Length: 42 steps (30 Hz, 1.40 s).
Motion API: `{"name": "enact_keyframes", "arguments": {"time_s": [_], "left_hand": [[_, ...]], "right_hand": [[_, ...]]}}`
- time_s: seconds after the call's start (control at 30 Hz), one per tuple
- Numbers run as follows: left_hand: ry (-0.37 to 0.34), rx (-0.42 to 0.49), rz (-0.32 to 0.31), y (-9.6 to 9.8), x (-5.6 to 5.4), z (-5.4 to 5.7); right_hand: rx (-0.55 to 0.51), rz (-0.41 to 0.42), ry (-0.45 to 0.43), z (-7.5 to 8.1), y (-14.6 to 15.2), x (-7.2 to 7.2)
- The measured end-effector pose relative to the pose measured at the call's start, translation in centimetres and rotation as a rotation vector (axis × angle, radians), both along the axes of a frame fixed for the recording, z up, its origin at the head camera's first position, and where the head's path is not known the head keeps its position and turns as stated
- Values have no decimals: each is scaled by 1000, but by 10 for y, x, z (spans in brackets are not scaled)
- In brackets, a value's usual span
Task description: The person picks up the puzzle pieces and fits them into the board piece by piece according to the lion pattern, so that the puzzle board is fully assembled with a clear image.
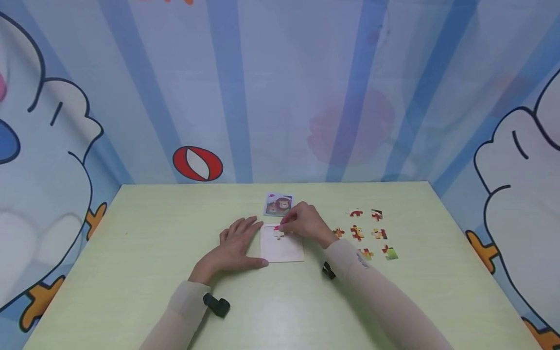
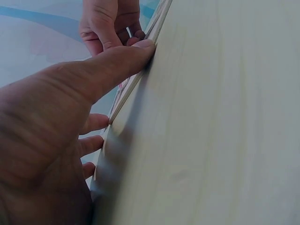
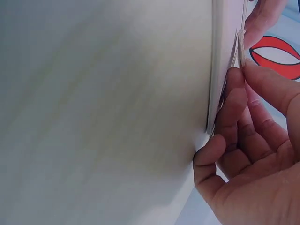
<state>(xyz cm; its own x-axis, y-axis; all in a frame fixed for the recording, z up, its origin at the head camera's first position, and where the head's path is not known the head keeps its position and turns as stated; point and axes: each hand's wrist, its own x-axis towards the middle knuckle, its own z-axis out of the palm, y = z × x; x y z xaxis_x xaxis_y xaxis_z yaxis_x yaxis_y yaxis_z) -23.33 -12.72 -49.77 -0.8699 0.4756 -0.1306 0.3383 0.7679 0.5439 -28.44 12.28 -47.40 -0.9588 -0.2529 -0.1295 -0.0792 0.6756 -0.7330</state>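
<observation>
A square white puzzle board (image 1: 284,250) lies on the table. My left hand (image 1: 234,250) is spread along its left side, the thumb touching the near left corner and the index finger by the far one. Over the board's upper part, my right hand (image 1: 306,223) pinches a thin puzzle piece (image 3: 241,47) between thumb and index finger. Its printed face is mostly hidden by the fingers. A pale piece with pink (image 1: 278,235) shows on the board just left of those fingertips. In the left wrist view, the left thumb (image 2: 140,44) presses the board's edge.
Several loose puzzle pieces (image 1: 357,232) lie in rough rows on the right, some partly behind the right forearm. A small picture card with a lion (image 1: 278,204) lies beyond the board. A printed cloth backdrop (image 1: 284,97) rises behind the table (image 1: 153,233).
</observation>
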Motion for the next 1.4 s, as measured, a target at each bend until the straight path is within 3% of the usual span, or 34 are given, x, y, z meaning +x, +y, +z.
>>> {"name": "enact_keyframes", "arguments": {"time_s": [0.77, 1.07, 1.4], "left_hand": [[-1, 17, -7, -2, 1, 2], [0, 69, -3, -1, 0, -4], [-7, 21, -8, 0, 2, 2]], "right_hand": [[116, -17, 12, 3, -29, -2], [205, -51, 28, 2, -35, -2], [210, -62, 34, 2, -35, -2]]}}
